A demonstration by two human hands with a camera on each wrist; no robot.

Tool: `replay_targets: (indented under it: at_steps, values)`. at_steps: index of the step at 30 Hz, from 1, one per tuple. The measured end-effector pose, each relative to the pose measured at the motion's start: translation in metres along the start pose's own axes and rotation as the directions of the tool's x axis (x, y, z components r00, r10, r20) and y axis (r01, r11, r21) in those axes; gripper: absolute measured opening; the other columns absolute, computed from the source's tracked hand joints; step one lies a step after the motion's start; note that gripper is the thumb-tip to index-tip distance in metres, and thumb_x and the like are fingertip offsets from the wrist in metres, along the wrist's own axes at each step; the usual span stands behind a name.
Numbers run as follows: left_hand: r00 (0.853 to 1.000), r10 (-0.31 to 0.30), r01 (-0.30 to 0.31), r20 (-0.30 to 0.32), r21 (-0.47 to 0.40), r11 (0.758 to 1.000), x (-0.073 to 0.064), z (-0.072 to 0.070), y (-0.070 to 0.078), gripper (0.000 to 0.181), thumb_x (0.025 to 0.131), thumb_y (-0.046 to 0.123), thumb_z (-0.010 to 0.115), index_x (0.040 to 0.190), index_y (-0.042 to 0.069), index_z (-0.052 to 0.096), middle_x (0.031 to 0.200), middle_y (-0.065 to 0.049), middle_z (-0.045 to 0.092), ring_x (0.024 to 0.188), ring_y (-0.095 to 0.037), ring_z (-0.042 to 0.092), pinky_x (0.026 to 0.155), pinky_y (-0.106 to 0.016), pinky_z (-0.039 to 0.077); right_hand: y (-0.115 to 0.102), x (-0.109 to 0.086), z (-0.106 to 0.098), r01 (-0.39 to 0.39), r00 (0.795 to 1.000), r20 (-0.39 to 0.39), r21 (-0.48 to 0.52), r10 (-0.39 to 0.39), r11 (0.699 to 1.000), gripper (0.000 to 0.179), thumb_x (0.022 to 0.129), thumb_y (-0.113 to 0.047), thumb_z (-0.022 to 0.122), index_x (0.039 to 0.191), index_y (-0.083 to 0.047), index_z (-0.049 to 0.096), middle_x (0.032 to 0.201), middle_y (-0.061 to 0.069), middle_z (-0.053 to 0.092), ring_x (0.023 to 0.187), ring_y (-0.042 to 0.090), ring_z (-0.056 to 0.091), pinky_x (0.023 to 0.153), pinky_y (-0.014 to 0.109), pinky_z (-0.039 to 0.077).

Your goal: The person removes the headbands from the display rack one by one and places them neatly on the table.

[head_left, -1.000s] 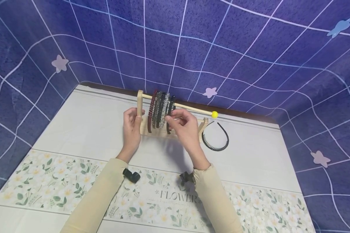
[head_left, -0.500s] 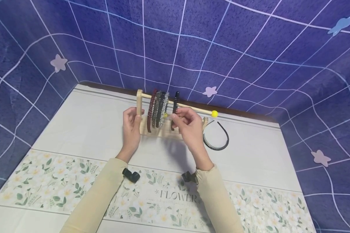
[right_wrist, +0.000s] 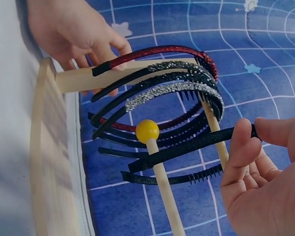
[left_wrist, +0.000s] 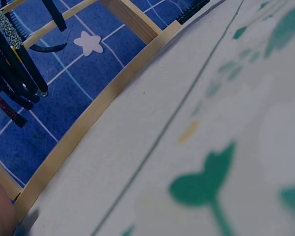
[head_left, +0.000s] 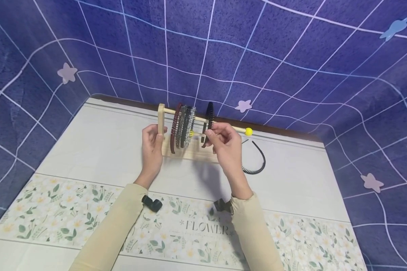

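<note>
Along the wooden rack (head_left: pixel 190 153), work looks partway: bunched headbands (head_left: pixel 183 128) hang toward its left post (head_left: pixel 161 116), which the left hand (head_left: pixel 152 150) grips, the right hand (head_left: pixel 228 146) pinches a black headband (head_left: pixel 209 113) near rack's middle, and a loose headband (head_left: pixel 254 172) lies untouched near its right end.

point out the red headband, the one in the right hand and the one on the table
Red headband (right_wrist: pixel 155 50): right wrist view, glittery upper band.
Held headband (right_wrist: pixel 188 148): right wrist view, band's middle.
Table headband (head_left: pixel 254 173): head view, lower curve.
</note>
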State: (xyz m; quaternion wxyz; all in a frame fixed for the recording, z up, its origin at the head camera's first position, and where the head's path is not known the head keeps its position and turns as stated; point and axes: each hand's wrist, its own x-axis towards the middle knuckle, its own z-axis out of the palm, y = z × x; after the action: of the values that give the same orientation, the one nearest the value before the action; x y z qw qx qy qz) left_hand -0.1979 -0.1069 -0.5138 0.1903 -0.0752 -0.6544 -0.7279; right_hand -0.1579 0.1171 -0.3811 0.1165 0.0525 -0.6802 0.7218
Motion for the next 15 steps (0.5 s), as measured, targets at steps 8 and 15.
replay_targets:
  at_steps: [8,15]
  values:
    - [1.000,-0.004,0.004,0.003,0.006,1.000,-0.0004,-0.0003,-0.0010,0.034,0.120,0.021,0.046,0.151,0.009,0.040,0.149,-0.026,0.060,0.147,-0.033,0.056,0.130,-0.040,0.040,-0.0048,0.0004,-0.0032,0.010,1.000,-0.009,-0.011,-0.010,1.000,0.011,0.100,0.007,0.075,0.109,0.003,0.071,0.086,-0.003,0.070,0.061,0.007,0.067,0.048,0.018,0.043]
    - [1.000,-0.006,0.006,0.009,0.014,1.000,-0.0002,-0.0007,-0.0019,0.034,0.120,0.021,0.044,0.152,0.008,0.039,0.152,-0.025,0.059,0.148,-0.029,0.055,0.131,-0.038,0.039,-0.0095,0.0016,-0.0065,0.033,0.999,-0.014,-0.022,-0.034,0.999,0.010,0.100,0.005,0.075,0.108,0.000,0.071,0.087,-0.002,0.070,0.063,0.008,0.067,0.048,0.020,0.045]
